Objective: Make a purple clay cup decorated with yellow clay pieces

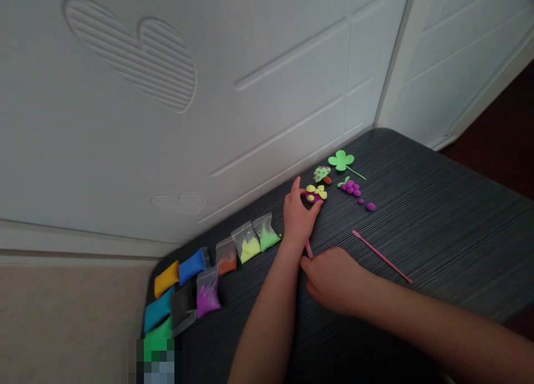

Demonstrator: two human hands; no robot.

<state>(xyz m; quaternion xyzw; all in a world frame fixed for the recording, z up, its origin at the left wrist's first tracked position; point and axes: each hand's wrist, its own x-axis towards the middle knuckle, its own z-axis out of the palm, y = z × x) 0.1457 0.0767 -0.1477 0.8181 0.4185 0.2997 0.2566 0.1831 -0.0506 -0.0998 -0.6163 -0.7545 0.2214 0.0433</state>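
Observation:
My left hand [299, 217] has its thumb and a finger around a purple clay piece with yellow petal-like blobs [317, 193] on the dark table. Just below it, my closed right hand [334, 278] grips a pink modelling tool [308, 249]; most of the tool is hidden by my hands. Beyond the held piece lie a green clay mushroom with purple dots [321, 174] and a brown stem, and a green four-leaf clover [341, 160]. Beside them sits a purple clay grape bunch [350, 187] with a green leaf, near two loose purple blobs [371, 206].
A second pink tool [382, 257] lies to the right on the dark wood-grain table [450, 234]. Bags of clay stand on the left, among them light green [267, 236], yellow [249, 247], orange [226, 261], purple [207, 299] and blue [192, 267]. A white panelled surface [271, 122] borders the far edge.

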